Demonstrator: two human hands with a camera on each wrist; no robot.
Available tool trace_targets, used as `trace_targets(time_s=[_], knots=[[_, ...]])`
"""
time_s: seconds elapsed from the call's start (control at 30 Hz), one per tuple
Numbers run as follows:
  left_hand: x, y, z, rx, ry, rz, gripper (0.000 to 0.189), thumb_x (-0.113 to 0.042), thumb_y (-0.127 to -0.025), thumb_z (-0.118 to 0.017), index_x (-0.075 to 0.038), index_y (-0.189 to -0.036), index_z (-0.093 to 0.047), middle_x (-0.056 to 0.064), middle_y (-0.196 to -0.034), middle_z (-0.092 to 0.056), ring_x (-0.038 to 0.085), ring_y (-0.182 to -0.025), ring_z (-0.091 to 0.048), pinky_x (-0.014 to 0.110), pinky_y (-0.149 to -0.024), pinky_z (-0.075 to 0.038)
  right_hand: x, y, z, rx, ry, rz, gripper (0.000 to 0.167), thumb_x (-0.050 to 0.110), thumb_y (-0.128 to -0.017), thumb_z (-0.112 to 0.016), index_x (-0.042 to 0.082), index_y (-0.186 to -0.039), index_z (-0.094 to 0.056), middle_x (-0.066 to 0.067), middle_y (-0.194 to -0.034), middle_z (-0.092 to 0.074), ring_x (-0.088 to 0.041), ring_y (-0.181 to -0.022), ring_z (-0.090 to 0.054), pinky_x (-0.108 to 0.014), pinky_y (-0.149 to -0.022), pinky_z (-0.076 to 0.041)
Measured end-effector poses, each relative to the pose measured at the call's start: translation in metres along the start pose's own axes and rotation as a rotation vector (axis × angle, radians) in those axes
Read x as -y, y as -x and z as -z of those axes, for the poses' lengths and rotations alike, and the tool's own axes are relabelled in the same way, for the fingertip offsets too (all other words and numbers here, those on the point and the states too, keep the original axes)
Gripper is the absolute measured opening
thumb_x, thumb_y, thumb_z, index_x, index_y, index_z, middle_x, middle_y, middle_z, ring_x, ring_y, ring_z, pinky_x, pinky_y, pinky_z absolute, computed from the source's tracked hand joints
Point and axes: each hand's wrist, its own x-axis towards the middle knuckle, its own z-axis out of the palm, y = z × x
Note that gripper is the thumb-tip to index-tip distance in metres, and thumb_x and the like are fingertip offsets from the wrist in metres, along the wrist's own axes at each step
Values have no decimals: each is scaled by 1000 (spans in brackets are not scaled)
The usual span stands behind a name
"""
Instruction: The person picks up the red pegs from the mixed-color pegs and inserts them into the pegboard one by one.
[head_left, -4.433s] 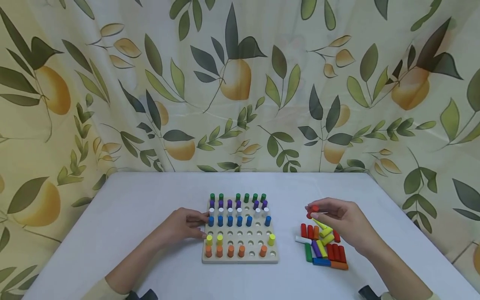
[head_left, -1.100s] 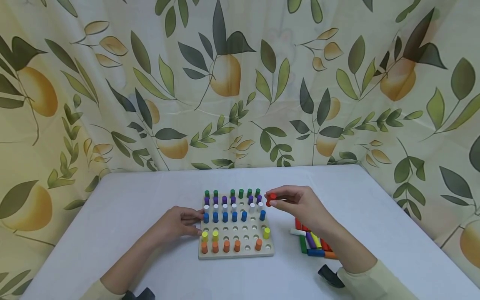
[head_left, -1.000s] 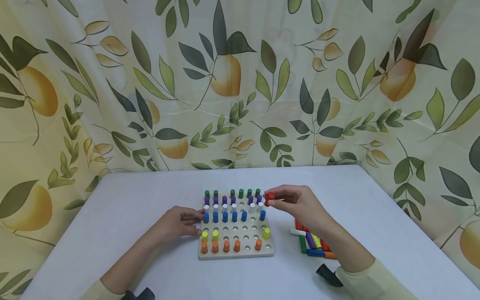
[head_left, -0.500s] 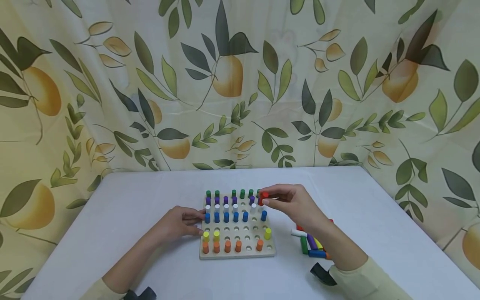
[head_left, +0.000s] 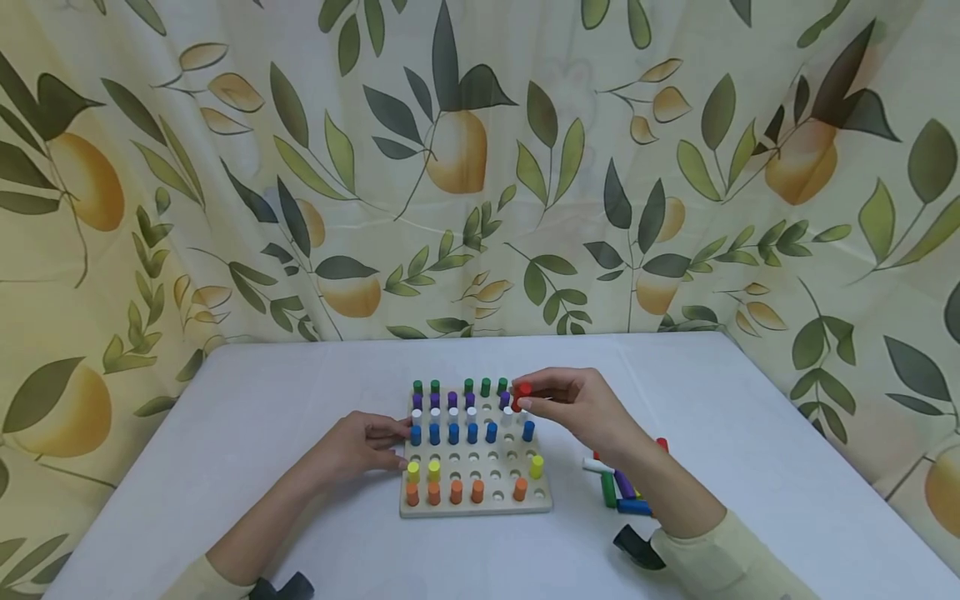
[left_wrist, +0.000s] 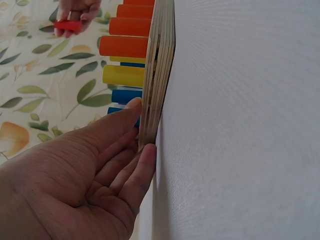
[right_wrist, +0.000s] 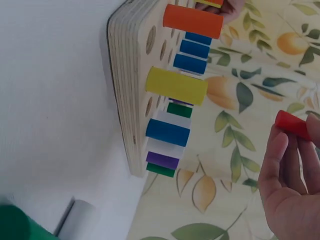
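A pale wooden pegboard (head_left: 480, 511) lies on the table with rows of upright green, purple, white, blue, yellow and orange pegs. Bare holes show in several rows, including one between the blue and yellow pegs. My left hand (head_left: 352, 450) holds the board's left edge, its thumb (left_wrist: 131, 107) and a lower fingertip against the layered side. Between thumb and fingers, my right hand (head_left: 581, 408) pinches a red peg (right_wrist: 292, 124). It is raised over the board's right side, by the purple and white rows. The right hand hides some pegs there.
Right of the board lie loose pegs, among them a white one (head_left: 597, 466), a green one (head_left: 608, 490) and a blue one (head_left: 633, 506); my right forearm covers part of them. Behind the white table (head_left: 300, 375) hangs a leaf-and-fruit patterned curtain (head_left: 480, 275).
My right hand has carried the red peg leftward from the loose pegs to above the board's right side, moving slightly further left in the last half second. The left hand stays at the board's edge.
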Motion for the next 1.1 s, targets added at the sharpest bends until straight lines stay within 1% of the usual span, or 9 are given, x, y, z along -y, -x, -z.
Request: trace_targets(time_s=[0.1,0.3,0.33,0.43,0.5,0.67,0.8,0.9,1.1], knots=[[1,0,-1,-3,-6,1,37,-5,-79,-90,-6,-114,-77,16,-142,-61,31,-125,-63,40,-101,-53,-3,-2,-5,-1,-6,-14,29,13,-96,-76,2,-123,-74,-10,-115,-74,-43,-108,-66,-28,-93,-57],[0,1,0,-5,-12,1,37,-5,-79,-90,-6,-113,-77,16,-142,-61,31,-125,-63,40,-100,-53,-4,-7,-16,17,14,-38,26,12,-97,-75,5,-122,-75,-7,-114,-74,-30,-104,-69,-31,-93,-56],[0,2,0,-4,-12,0,37,-5,-79,-90,-5,-113,-77,16,-142,-61,31,-125,-63,40,-100,-53,-5,-8,-18,26,11,-37,25,12,-97,-75,6,-122,-75,-7,-114,-74,-30,-104,-69,-31,-93,-56],[0,4,1,-4,-11,-4,36,-5,-79,-89,-5,-113,-77,16,-142,-61,31,-125,-63,41,-101,-53,-5,-12,-25,62,-16,-21,26,13,-97,-75,6,-122,-75,-8,-114,-74,-38,-106,-68,-33,-92,-57],[0,4,2,1,-14,-10,36,-6,-80,-89,-5,-114,-77,16,-142,-61,31,-125,-63,41,-101,-52,-6,-13,-29,82,-31,-13,26,12,-97,-75,6,-122,-75,-8,-115,-74,-40,-107,-68,-33,-91,-58],[0,3,2,5,-12,-14,36,-6,-80,-89,-5,-114,-77,16,-143,-60,31,-126,-63,40,-100,-53,-9,-14,-37,100,-18,-26,25,9,-97,-75,8,-121,-76,-6,-115,-73,-34,-102,-69,-29,-87,-59],[0,1,1,-2,-9,-6,35,-6,-80,-89,-6,-113,-77,15,-142,-61,30,-125,-63,40,-100,-53,-10,-15,-40,108,-5,-31,24,9,-97,-75,8,-120,-76,-6,-114,-73,-35,-100,-68,-29,-84,-59],[0,1,1,-7,-6,-1,35,-6,-80,-89,-7,-113,-78,15,-142,-61,30,-125,-63,40,-101,-53,-11,-15,-42,113,-11,-27,24,9,-96,-75,7,-120,-76,-6,-114,-73,-37,-101,-68,-29,-85,-59],[0,2,2,5,-14,-14,36,-7,-80,-89,-6,-114,-78,16,-143,-60,31,-125,-63,40,-100,-53,-12,-17,-48,111,-26,-32,26,9,-97,-74,3,-122,-75,-6,-115,-73,-35,-103,-69,-28,-87,-59]])
